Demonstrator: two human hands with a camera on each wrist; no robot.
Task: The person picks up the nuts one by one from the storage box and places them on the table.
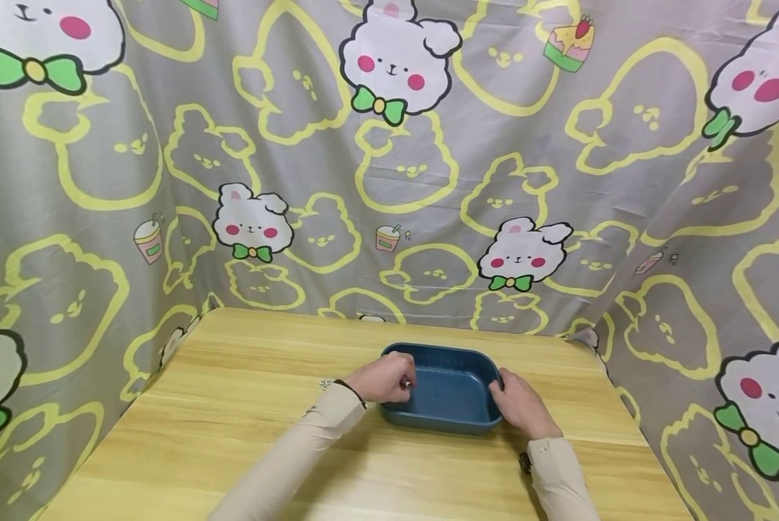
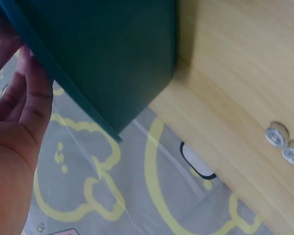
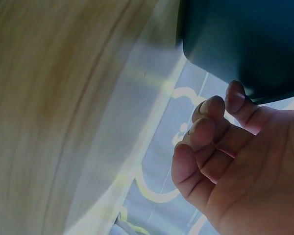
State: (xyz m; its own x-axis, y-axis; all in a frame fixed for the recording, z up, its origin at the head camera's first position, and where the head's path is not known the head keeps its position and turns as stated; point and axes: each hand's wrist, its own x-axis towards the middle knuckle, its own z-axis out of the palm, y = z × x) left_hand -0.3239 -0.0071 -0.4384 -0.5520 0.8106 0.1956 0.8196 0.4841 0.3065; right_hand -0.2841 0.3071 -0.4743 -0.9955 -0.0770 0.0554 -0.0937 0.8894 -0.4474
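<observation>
A dark blue, rounded rectangular plastic basin sits on the table. My left hand, fingers curled, is over its left rim. A small dark reddish thing with a shiny spot shows between those fingers; I cannot tell what it is. In the left wrist view, the basin's wall hides the fingertips. My right hand holds the basin's right end, thumb over the rim. In the right wrist view its index finger is at the basin's underside edge, the other fingers loosely bent below.
Several small silvery coiled pieces lie on the wooden table, left of the basin by my left wrist. Patterned grey cloth hangs around the back and both sides of the table.
</observation>
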